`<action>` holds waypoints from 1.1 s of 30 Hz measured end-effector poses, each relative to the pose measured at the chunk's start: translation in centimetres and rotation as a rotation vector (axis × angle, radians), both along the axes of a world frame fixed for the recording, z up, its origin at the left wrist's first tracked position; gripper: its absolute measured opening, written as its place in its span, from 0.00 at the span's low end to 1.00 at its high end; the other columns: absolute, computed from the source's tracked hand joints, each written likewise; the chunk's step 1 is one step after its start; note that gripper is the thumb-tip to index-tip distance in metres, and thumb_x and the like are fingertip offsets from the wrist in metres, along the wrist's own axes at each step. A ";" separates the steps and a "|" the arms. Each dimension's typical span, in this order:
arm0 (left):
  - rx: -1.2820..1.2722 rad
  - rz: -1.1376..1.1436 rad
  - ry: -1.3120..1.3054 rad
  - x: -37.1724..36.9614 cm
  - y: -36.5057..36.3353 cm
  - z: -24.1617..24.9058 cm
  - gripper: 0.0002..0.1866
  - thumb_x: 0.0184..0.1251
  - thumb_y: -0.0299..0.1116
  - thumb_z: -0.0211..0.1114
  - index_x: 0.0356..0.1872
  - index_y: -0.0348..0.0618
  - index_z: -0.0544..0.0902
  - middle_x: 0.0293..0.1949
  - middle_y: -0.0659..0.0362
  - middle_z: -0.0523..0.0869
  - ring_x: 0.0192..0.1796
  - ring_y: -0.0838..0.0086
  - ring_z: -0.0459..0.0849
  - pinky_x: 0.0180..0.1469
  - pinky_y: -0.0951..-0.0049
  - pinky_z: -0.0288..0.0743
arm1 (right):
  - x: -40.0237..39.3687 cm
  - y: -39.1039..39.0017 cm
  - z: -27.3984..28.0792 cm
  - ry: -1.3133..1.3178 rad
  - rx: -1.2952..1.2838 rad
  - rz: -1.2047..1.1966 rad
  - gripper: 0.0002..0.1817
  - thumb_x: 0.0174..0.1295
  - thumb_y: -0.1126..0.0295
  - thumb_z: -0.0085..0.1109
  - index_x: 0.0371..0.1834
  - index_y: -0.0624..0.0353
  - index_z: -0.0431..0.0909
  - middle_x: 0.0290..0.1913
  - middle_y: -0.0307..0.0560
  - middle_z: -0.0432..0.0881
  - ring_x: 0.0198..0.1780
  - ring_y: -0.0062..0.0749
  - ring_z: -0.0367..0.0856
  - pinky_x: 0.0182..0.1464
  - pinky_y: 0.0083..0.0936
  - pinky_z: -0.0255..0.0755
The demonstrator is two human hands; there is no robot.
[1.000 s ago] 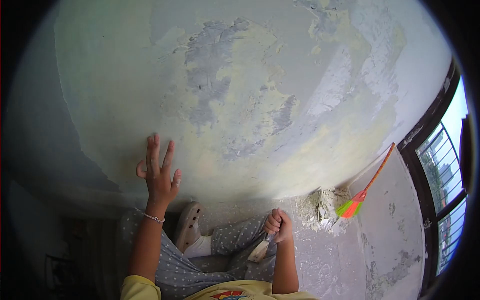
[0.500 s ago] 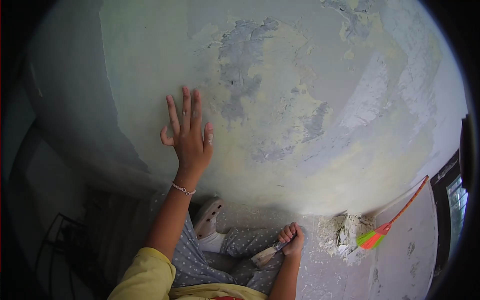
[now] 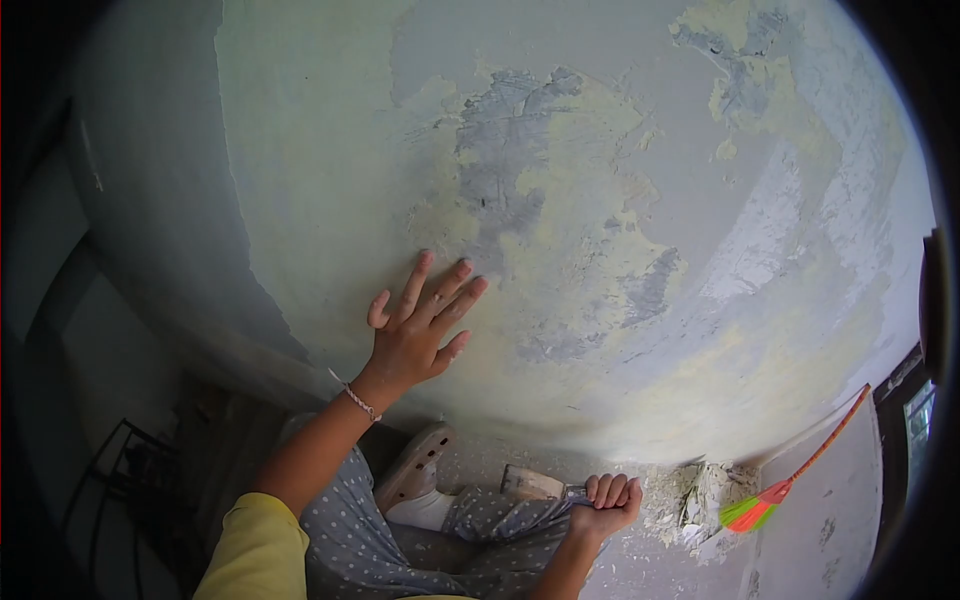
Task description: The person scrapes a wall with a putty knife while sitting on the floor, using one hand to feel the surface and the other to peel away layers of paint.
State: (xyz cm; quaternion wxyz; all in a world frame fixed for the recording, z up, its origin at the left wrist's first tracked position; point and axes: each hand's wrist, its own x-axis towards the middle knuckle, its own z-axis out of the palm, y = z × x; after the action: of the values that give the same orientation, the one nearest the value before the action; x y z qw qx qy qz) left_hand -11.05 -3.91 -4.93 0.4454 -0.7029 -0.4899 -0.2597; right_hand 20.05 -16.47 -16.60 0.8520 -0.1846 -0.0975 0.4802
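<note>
My left hand (image 3: 410, 335) rests on the patchy wall (image 3: 320, 180) with its fingers spread, a thin bracelet (image 3: 358, 400) at the wrist. Just right of its fingertips are rough patches of grey under peeled, yellowish paint. Lower down, my right hand (image 3: 605, 505) is closed round the handle of a scraper (image 3: 530, 484). Its wide blade points left over my leg and is smeared with pale residue. Most of the handle is hidden in my fist.
A small broom (image 3: 755, 508) with green and orange bristles leans in the corner at right. Beside it lies a heap of paint flakes (image 3: 700, 490). My clog (image 3: 415, 468) is near the wall's foot. A dark metal frame (image 3: 120, 460) stands at left; a window (image 3: 920, 425) is at far right.
My left hand has moved down and right across the wall, its fingers now slanting right. My right hand has shifted slightly right, and the scraper has turned so its blade points left.
</note>
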 end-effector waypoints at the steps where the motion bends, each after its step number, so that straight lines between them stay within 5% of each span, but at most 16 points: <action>1: -0.001 0.010 0.003 -0.9 -0.2 0.0 0.34 0.72 0.54 0.45 0.77 0.54 0.57 0.78 0.65 0.56 0.79 0.59 0.48 0.66 0.56 0.37 | -1.3 0.6 2.7 -0.033 0.113 -0.103 0.23 0.70 0.61 0.48 0.15 0.47 0.54 0.11 0.32 0.52 0.11 0.19 0.47 0.15 0.22 0.46; 4: -0.114 0.115 -0.063 -3.9 -1.1 0.2 0.36 0.72 0.50 0.49 0.77 0.51 0.55 0.79 0.58 0.53 0.79 0.57 0.47 0.66 0.56 0.38 | -4.4 1.8 9.4 -0.120 0.528 -0.039 0.23 0.69 0.64 0.50 0.14 0.48 0.56 0.10 0.32 0.54 0.10 0.19 0.51 0.14 0.20 0.49; 6: -0.160 0.159 -0.531 -5.9 -1.1 0.1 0.37 0.71 0.45 0.54 0.77 0.49 0.53 0.79 0.53 0.48 0.80 0.57 0.46 0.66 0.55 0.40 | -6.1 2.8 12.9 -0.153 0.777 -0.001 0.23 0.69 0.64 0.51 0.14 0.49 0.58 0.10 0.32 0.55 0.10 0.18 0.52 0.13 0.19 0.50; 9: -0.263 0.338 -0.644 -8.4 -1.2 -2.2 0.40 0.70 0.40 0.57 0.78 0.45 0.47 0.79 0.47 0.39 0.80 0.54 0.41 0.66 0.52 0.44 | -8.3 4.5 16.9 -0.190 1.147 -0.142 0.24 0.68 0.63 0.54 0.13 0.51 0.60 0.10 0.32 0.57 0.09 0.17 0.54 0.12 0.17 0.48; 11: -0.327 0.319 -0.654 -9.0 -1.6 -3.2 0.42 0.70 0.40 0.57 0.78 0.43 0.44 0.79 0.45 0.36 0.80 0.52 0.39 0.66 0.50 0.44 | -9.6 5.4 18.3 -0.175 1.328 -0.193 0.29 0.69 0.50 0.51 0.13 0.48 0.54 0.10 0.30 0.56 0.09 0.16 0.51 0.13 0.15 0.45; 17: -0.447 0.224 -0.633 -10.6 -1.5 -3.8 0.44 0.71 0.40 0.57 0.77 0.36 0.39 0.77 0.39 0.30 0.79 0.44 0.30 0.65 0.43 0.45 | -16.7 11.5 17.8 -0.241 1.298 -0.407 0.30 0.69 0.47 0.50 0.13 0.49 0.53 0.12 0.30 0.53 0.10 0.17 0.48 0.14 0.16 0.44; 23: -0.445 0.157 -0.606 -11.0 0.1 -5.1 0.47 0.73 0.43 0.53 0.74 0.32 0.29 0.74 0.32 0.22 0.76 0.36 0.23 0.65 0.37 0.44 | -16.1 9.8 17.6 0.069 1.318 -0.476 0.30 0.69 0.52 0.54 0.13 0.50 0.55 0.11 0.29 0.56 0.09 0.15 0.52 0.12 0.16 0.46; 24: -0.423 0.138 -0.615 -10.8 0.4 -5.4 0.48 0.74 0.45 0.52 0.73 0.31 0.26 0.72 0.30 0.20 0.75 0.34 0.21 0.65 0.36 0.43 | -16.8 11.4 17.4 -0.116 1.278 -0.491 0.28 0.71 0.55 0.54 0.13 0.50 0.55 0.12 0.30 0.56 0.09 0.15 0.52 0.11 0.17 0.48; 27: -0.526 0.165 -0.629 -10.4 -0.1 -5.1 0.50 0.75 0.48 0.50 0.71 0.32 0.21 0.71 0.29 0.18 0.74 0.34 0.17 0.65 0.33 0.40 | -19.1 14.1 16.6 -0.116 1.239 -0.229 0.28 0.72 0.60 0.52 0.13 0.52 0.56 0.12 0.31 0.58 0.08 0.15 0.52 0.10 0.17 0.50; 31: -0.569 0.142 -0.700 -10.4 -0.4 -4.3 0.51 0.75 0.49 0.50 0.71 0.32 0.19 0.71 0.30 0.16 0.74 0.34 0.15 0.66 0.32 0.38 | -17.2 9.8 17.7 -0.039 1.338 -0.349 0.28 0.71 0.61 0.54 0.12 0.51 0.56 0.11 0.32 0.57 0.08 0.15 0.53 0.10 0.17 0.50; 33: -0.599 0.143 -0.724 -9.9 -0.4 -3.9 0.51 0.74 0.50 0.50 0.70 0.32 0.18 0.71 0.32 0.15 0.73 0.36 0.13 0.67 0.33 0.37 | -17.4 10.8 18.4 -0.322 1.249 -0.512 0.27 0.71 0.49 0.51 0.18 0.50 0.58 0.17 0.32 0.57 0.14 0.17 0.51 0.16 0.19 0.47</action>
State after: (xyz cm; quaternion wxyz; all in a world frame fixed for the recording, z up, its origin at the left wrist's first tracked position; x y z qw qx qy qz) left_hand -20.96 -4.36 -8.84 0.0405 -0.6293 -0.7141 -0.3038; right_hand 2.67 -5.62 1.77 0.8601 0.2541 -0.4342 0.0847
